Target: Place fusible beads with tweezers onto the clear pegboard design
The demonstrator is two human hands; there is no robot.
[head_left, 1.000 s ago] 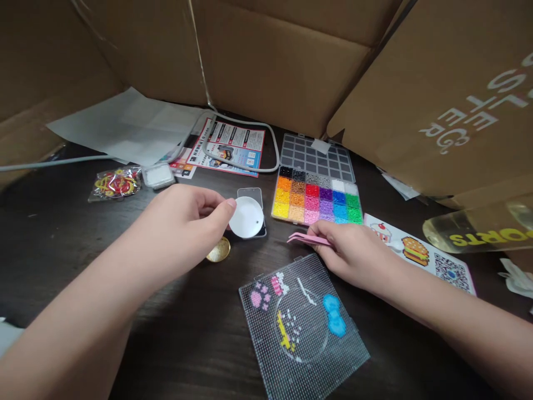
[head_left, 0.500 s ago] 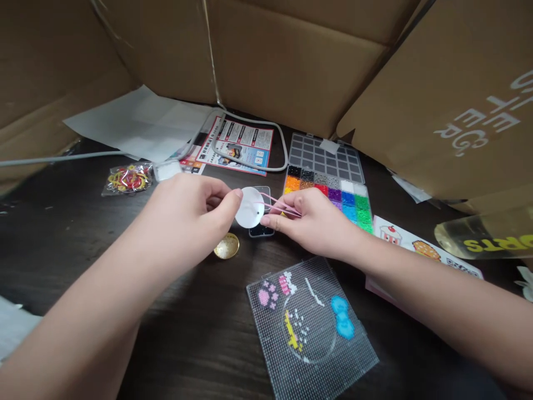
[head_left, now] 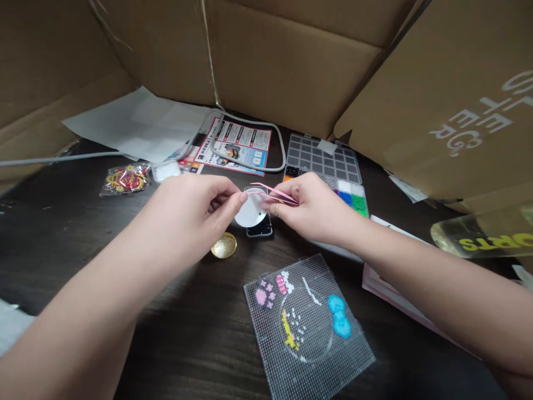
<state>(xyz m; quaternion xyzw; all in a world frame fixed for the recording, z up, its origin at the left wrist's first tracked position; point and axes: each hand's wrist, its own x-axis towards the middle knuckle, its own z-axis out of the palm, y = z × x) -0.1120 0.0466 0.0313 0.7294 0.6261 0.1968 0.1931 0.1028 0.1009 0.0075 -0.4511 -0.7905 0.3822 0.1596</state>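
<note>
A: Cardboard boxes [head_left: 291, 66] wall off the back and right, dark table [head_left: 200, 333] in front. Progress?
B: Clear pegboard [head_left: 341, 361] lies flat near me, between my arms. On it: pink paw, pink-white patch, blue bow, yellow strip, some white dots. Most pegs are bare, so I'd judge it early, well under half filled.
A: And the bead box [head_left: 320, 158]?
B: Lid open, behind my right hand [head_left: 316, 214], which blocks part of the colour rows.
A: Hands?
B: My left hand [head_left: 187, 214] pinches the white disc [head_left: 250, 214] at its left edge, thumb and forefinger closed on it. It's held above a small clear case [head_left: 260, 229] of dark beads and hides most of it. My right hand's fingers are closed on the pink tweezers [head_left: 275, 193], tips pointing left across the disc's top. Can't tell if the tips touch it.
A: Clutter?
B: Grey cable [head_left: 62, 159] loops over a leaflet [head_left: 237, 141] at the back. Bag of coloured bands [head_left: 122, 179] far left, clear bottle [head_left: 478, 236] far right. Gold cap [head_left: 224, 245] on the table just below the disc.
</note>
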